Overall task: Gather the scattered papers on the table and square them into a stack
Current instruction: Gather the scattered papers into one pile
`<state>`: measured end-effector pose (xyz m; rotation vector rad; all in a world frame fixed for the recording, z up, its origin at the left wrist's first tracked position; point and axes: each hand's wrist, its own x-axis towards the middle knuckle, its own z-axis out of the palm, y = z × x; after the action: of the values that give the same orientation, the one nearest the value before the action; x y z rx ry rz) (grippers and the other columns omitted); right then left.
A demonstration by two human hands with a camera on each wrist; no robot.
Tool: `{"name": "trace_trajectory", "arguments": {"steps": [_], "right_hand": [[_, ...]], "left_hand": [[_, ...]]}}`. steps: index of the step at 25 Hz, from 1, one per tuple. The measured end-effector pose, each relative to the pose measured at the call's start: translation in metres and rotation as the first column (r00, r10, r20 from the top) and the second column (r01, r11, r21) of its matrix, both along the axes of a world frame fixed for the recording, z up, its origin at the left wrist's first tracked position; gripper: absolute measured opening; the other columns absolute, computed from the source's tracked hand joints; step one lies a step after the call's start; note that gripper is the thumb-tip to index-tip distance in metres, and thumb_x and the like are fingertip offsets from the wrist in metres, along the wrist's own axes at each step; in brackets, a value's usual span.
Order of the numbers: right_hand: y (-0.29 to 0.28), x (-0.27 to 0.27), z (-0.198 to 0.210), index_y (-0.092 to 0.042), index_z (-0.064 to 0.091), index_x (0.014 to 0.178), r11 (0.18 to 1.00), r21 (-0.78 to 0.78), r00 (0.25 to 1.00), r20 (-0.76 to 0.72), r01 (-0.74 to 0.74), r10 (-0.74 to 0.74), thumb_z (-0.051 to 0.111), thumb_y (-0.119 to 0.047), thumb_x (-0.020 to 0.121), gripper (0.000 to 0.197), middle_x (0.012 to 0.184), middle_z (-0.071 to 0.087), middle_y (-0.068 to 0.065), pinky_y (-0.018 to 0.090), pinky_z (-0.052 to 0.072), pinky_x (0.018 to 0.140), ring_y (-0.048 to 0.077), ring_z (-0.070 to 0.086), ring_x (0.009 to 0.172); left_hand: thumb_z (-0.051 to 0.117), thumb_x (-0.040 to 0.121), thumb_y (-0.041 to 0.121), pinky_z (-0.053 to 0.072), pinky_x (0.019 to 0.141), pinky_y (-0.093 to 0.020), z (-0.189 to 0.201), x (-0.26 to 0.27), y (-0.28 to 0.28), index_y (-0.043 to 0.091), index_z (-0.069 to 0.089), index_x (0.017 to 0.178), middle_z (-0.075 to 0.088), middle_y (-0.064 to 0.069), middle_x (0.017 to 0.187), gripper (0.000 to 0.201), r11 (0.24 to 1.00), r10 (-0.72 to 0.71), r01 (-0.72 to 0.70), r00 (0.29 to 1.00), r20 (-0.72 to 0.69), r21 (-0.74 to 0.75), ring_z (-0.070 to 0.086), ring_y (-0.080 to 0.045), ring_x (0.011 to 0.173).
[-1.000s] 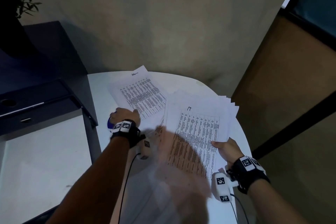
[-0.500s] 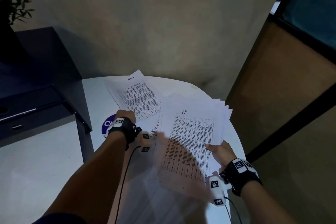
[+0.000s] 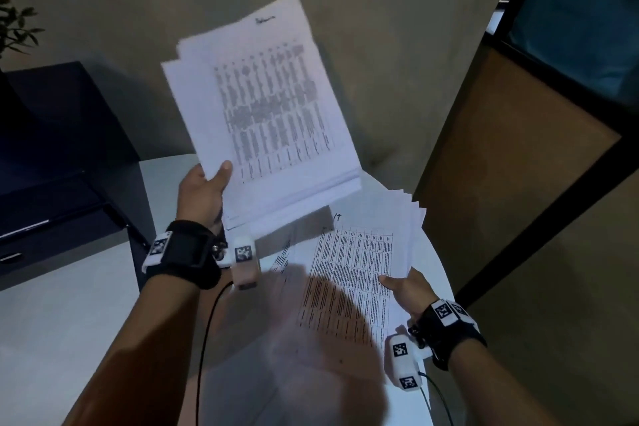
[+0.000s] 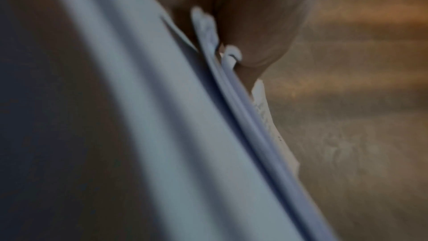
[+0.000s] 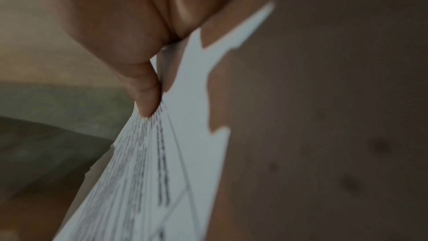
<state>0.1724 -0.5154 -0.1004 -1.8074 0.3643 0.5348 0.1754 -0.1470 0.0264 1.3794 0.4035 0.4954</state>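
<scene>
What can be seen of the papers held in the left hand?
The raised papers are a bundle of white printed sheets. The top sheet shows a table of dark text columns and a handwritten scrawl near its far edge. The bundle is held in the air, tilted, and its edges are not flush, with sheets stepping out at the upper left. The left hand grips its near left corner, thumb on top. Motion blurs the print.

Up comes the left hand, off the bench now. It grips the sheaf of papers it was pressing flat and lifts it high, thumb on top.
</scene>
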Motion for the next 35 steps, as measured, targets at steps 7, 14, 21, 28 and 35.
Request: {"name": "trace_trajectory", "arguments": {"steps": [7, 14, 21, 28, 35], "right_hand": [[-0.007, -0.007, 0.003, -0.048, 0.029, 0.149, 0.954, 0.242, 0.95, -0.296, 0.176, -0.101, 0.047, -0.1, 0.053, 0.11, 0.162, 0.023, -0.011, 0.058, 0.032, 0.108, 0.031, 0.027, 0.147], [-0.007, -0.005, -0.005, -0.014, 0.011, 0.157, 0.993, 0.112, 0.998, -0.045, 0.037, -0.033, 0.09, -0.038, 0.065, 0.123, 0.129, 0.058, 0.022, 0.037, 0.052, 0.087, 0.021, 0.069, 0.104], [-0.004, -0.016, 0.043, -0.036, 0.059, 0.115, 0.937, 0.338, 0.974, 0.228, -0.09, 0.012, 0.094, -0.038, 0.055, 0.07, 0.119, 0.071, -0.009, 0.051, 0.044, 0.105, 0.016, 0.063, 0.115], [0.025, -0.014, 0.136, -0.026, 0.063, 0.107, 0.957, 0.249, 0.849, 0.529, -0.149, -0.006, 0.065, 0.007, 0.087, 0.039, 0.104, 0.074, -0.007, 0.04, 0.054, 0.091, 0.014, 0.069, 0.1], [0.048, -0.026, 0.123, -0.03, 0.057, 0.11, 0.988, 0.15, 0.798, 0.6, -0.041, -0.058, 0.068, 0.0, 0.087, 0.04, 0.107, 0.067, -0.013, 0.035, 0.052, 0.095, -0.008, 0.063, 0.096]], "left_hand": [[0.064, 0.088, 0.051, 0.041, 0.108, -0.033, -0.096, -0.02, -0.07, 0.005, 0.047, 0.142, 0.049, -0.018, 0.147, 0.072, 0.568, -0.113, 0.685, 0.614, -0.781, 0.456, 0.05, -0.031, 0.133], [0.051, 0.095, 0.043, 0.043, 0.101, -0.037, -0.104, -0.04, -0.095, 0.007, 0.048, 0.135, 0.054, -0.016, 0.139, 0.054, 0.436, -0.033, 0.753, 0.56, -0.828, 0.492, 0.052, -0.031, 0.126], [0.076, 0.063, 0.063, 0.037, 0.112, -0.047, -0.073, -0.052, -0.06, 0.02, 0.021, 0.153, 0.037, -0.005, 0.155, 0.114, 0.862, -0.26, 0.445, 0.799, -0.542, 0.243, 0.041, -0.028, 0.139], [0.076, 0.085, 0.012, 0.056, 0.093, -0.033, 0.019, -0.049, -0.09, 0.03, 0.067, 0.113, 0.076, 0.0, 0.107, 0.034, 0.951, -0.308, 0.308, 0.951, 0.031, 0.008, 0.071, -0.018, 0.103], [0.08, 0.071, 0.045, 0.057, 0.088, -0.033, 0.007, -0.061, -0.096, 0.026, 0.049, 0.123, 0.067, 0.015, 0.112, 0.063, 0.931, -0.21, 0.183, 0.976, 0.052, 0.315, 0.067, -0.003, 0.102]]}}
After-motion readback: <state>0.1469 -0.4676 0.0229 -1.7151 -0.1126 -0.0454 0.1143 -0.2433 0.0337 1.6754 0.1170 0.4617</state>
